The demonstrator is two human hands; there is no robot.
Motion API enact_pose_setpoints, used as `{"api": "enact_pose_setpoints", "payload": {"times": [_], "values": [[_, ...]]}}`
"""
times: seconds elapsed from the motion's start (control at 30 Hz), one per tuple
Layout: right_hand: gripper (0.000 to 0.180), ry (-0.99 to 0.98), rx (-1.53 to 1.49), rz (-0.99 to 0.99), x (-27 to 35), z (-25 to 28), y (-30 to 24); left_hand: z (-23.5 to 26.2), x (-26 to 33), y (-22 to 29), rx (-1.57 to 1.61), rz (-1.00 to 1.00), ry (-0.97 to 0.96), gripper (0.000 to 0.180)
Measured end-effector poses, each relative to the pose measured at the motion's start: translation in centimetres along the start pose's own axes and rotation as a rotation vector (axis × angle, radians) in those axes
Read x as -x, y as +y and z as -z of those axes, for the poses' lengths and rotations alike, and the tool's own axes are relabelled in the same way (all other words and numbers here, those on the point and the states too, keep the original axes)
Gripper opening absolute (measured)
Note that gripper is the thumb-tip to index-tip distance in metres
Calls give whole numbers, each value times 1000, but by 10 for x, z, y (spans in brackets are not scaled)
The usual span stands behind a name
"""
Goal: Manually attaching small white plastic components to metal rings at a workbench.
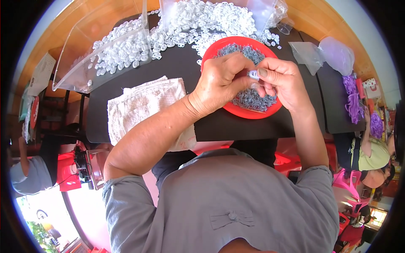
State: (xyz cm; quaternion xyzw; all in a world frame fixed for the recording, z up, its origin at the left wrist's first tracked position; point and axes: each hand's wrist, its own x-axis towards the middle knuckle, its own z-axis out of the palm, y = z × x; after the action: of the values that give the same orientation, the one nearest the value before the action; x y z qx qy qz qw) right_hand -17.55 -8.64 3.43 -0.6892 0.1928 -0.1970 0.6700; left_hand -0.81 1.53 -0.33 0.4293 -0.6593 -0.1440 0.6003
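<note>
Both my hands meet over a red round tray (206, 54) heaped with small grey-blue strand-like pieces (253, 101). Between the fingertips is a small white plastic piece (253, 74) with a dark mark. The thumb and fingers of my right hand (284, 80) pinch it from the right. My left hand (221, 80) is closed beside it, fingers curled and thumb pointing to the piece; whatever those fingers grip is hidden. Behind the tray lies a big heap of white oval plastic pieces (211, 19), each with an opening.
A clear plastic bin (69, 82) lies at the left with more ovals. A folded pale cloth (135, 105) rests at the dark table's (295, 126) near edge. Plastic bags (337, 55) and purple strands (352, 99) are at the right. Another person (373, 154) is at far right, one more (31, 175) at left.
</note>
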Motion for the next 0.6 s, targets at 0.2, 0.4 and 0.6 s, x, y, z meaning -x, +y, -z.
{"api": "enact_pose_setpoints", "payload": {"times": [0.2, 0.4, 0.6], "values": [[19, -17, -6, 22, -5, -9, 1, 3, 2, 0, -61, -109, 53, 20], [17, 109, 285, 87, -25, -6, -1, 29, -7, 18, 24, 126, 340, 17], [15, 295, 1270, 328, -48, 44, 21, 135, -40, 50, -238, 49, 927, 16]]}}
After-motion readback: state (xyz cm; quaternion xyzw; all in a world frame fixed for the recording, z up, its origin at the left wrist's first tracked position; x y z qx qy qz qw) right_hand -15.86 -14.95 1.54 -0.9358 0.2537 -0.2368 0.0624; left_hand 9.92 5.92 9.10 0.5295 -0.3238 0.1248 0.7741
